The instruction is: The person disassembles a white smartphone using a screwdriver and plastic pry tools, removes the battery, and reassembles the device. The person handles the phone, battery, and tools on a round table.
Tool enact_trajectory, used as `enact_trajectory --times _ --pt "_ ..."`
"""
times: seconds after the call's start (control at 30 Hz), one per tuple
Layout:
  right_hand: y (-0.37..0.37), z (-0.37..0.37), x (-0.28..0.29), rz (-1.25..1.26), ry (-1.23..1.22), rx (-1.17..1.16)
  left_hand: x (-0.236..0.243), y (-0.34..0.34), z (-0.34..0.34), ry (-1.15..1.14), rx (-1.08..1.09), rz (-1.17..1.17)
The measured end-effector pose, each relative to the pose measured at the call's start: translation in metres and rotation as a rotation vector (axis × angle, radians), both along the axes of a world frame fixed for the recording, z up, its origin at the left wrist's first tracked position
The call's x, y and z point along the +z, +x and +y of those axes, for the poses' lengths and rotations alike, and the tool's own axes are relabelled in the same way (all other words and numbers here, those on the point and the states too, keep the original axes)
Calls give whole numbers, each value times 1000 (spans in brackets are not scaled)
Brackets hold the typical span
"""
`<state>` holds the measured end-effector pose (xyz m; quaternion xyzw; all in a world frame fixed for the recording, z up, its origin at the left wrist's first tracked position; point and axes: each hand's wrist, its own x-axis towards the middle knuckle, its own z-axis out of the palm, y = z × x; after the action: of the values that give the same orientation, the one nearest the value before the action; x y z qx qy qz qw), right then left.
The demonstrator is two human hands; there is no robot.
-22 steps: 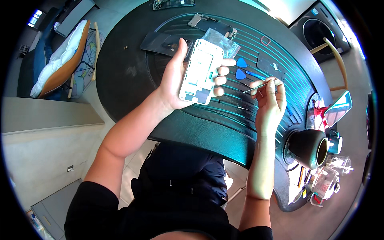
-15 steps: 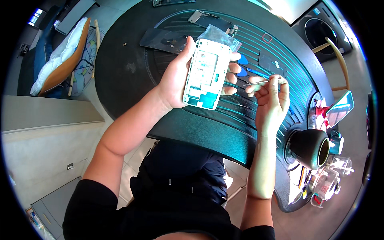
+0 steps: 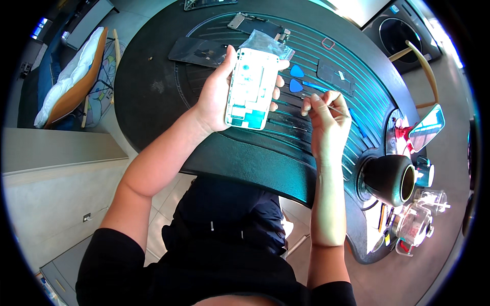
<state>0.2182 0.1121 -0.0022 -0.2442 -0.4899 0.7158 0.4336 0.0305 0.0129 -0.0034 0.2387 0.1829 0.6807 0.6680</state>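
Held up over the table is a white-framed phone (image 3: 251,86) with its back off, its inner compartment and blue-green lower part facing me. My left hand (image 3: 210,104) is closed around it, thumb on the left edge and fingertips showing past the right. To the right of the phone and apart from it, my right hand (image 3: 326,122) pinches a thin metal tool (image 3: 335,109); its exact kind is unclear. Just beyond that hand, two blue triangular opening picks (image 3: 296,78) and a blue-handled tool (image 3: 315,86) lie on the table.
The dark ridged table (image 3: 148,86) carries a clear plastic bag (image 3: 265,44), a dark panel (image 3: 196,51), phone parts (image 3: 260,26) and a grey plate (image 3: 334,75). On the right stand a phone on a red holder (image 3: 427,127), a dark pot (image 3: 388,178) and a glass teapot (image 3: 414,224).
The whole view has shifted slightly. My right hand has turned and its fingers have curled in, so the thin tool now slants differently. My left hand still grips the phone.
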Motion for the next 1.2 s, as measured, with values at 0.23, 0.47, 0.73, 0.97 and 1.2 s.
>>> enact_trajectory --times 0.23,0.47,0.73,0.97,1.2 --pt "-4 -7 -1 -8 8 36 3 2 -1 -20 -16 48" --pt "-4 -13 3 140 90 97 -1 8 -3 -44 -26 28" --pt "-7 0 -11 -58 197 94 -15 4 3 -94 8 154" --pt "-13 -14 -6 -201 203 89 -14 6 6 -113 -5 148" --pt "-21 -22 -9 -177 448 9 -9 17 2 -35 -19 -48"
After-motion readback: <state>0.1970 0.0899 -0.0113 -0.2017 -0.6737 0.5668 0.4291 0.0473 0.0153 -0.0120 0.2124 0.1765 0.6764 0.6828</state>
